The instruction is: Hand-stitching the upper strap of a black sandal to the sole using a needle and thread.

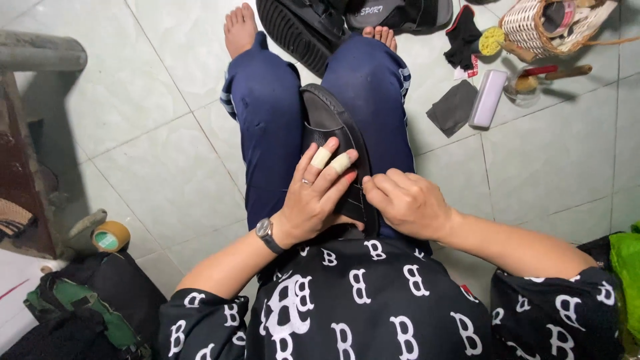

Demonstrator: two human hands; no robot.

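Note:
A black slip-on shoe point(331, 127) lies sole-side out between my knees, wedged between my blue trouser legs. My left hand point(319, 195) lies flat on the shoe's side, holding it; two fingers are wrapped in pale tape, one wears a ring, and a watch sits on the wrist. My right hand point(405, 203) is closed at the shoe's right edge, fingertips pinched together on the rim; a thin thread seems to run there, but what the fingers pinch is too small to tell.
More black sandals point(347, 17) lie by my bare feet. At the right are black cloths point(453, 107), a pale flat case point(487, 98), a yellow sponge point(491, 41), brushes and a wicker basket point(553, 27). A tape roll point(110, 236) and bags sit at the left.

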